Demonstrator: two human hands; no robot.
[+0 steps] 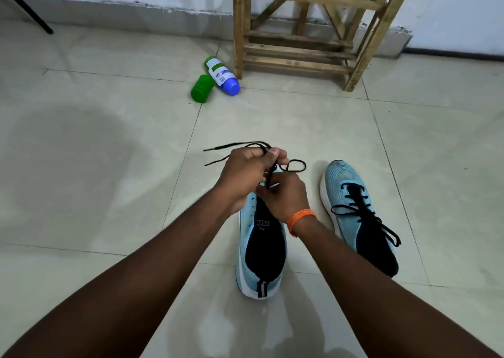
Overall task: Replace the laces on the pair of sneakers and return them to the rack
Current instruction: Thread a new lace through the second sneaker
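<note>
Under the fingers: the near sneaker (261,248), pale blue with a dark tongue and a white sole, stands on the tiled floor (109,166) with its heel toward the person. The eyelets that show along its left edge are unthreaded.
Left hand (245,172): its fingers are clenched round the black lace (296,165) with the thumb pressed on top. It sits just beyond and above the right hand.
Right hand (283,196): its fingers curl over the sneaker's forefoot and pinch the same lace lower down. An orange band (301,218) circles the wrist.
Black lace: it runs straight between the two hands. Two tipped ends stick out to the left of the left fingers, and a loop lies to their right.
Right of the right fingers: the second sneaker (354,207) stands apart from the hands with its toe pointing away. It is threaded with a second lace (362,210) whose loose ends trail toward the heel.
Beyond the fingers: the wooden rack (300,43) stands against the wall, well apart. A dark thing on its upper shelf is cropped too much to tell what it is.
Beyond and left of the fingers: a white bottle (222,75) with a blue cap lies on its side near the rack's leg, with a green container (201,88) just beside it.
Far left of the fingers: a black pole (27,11) slants down to the floor.
</note>
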